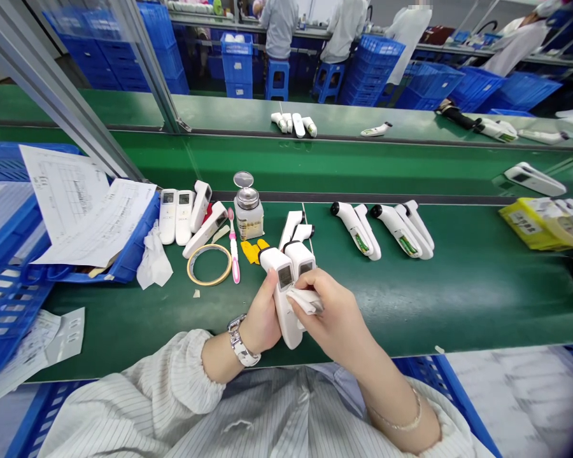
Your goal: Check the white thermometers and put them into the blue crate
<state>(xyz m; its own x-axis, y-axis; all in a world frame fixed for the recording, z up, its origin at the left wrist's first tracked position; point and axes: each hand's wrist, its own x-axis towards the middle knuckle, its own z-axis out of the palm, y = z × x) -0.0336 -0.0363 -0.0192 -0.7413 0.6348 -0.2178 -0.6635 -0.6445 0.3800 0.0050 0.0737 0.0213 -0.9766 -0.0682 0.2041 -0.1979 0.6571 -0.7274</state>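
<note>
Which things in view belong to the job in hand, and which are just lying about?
In use:
white infrared thermometer, in the left hand
folded white wipe, in the right hand
metal-topped bottle, perhaps

Seemingly just lying about:
tape roll
pink-and-white toothbrush
crumpled white tissue
loose papers

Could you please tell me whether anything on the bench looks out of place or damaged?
The pink toothbrush looks odd on this green bench, the lid of the bottle stands open, and two white devices farther right show exposed green boards, perhaps just unfinished. The front device in the left hand shows no visible damage.
</note>
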